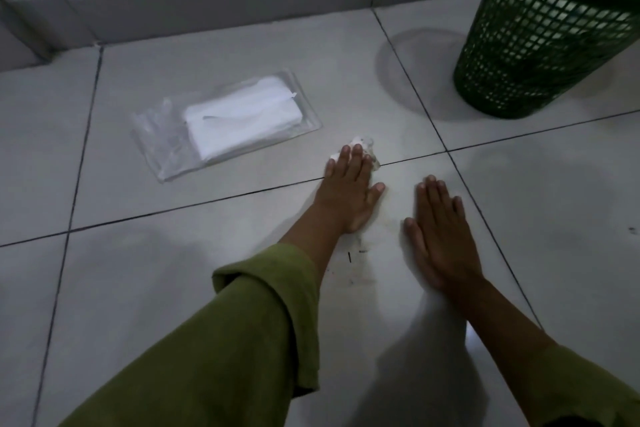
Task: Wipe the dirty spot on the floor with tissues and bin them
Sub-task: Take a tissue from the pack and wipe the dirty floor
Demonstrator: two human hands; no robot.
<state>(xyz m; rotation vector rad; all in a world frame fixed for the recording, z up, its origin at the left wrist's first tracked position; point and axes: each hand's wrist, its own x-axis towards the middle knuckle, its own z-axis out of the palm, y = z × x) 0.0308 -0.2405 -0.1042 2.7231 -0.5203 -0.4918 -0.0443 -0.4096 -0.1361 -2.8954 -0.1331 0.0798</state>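
My left hand (348,189) lies flat on the tiled floor, pressing down a crumpled white tissue (363,146) that shows past the fingertips. My right hand (441,236) rests flat on the floor beside it, fingers together, with nothing under it. Faint dark specks and smears of the dirty spot (356,263) lie between my two wrists. A clear plastic pack of white tissues (239,121) lies on the floor to the left of my left hand. The green mesh bin (540,42) stands at the upper right.
A grey wall base (207,0) runs along the top of the view. Dark grout lines cross the pale floor tiles (173,274). A small dark mark (632,229) sits at the right edge.
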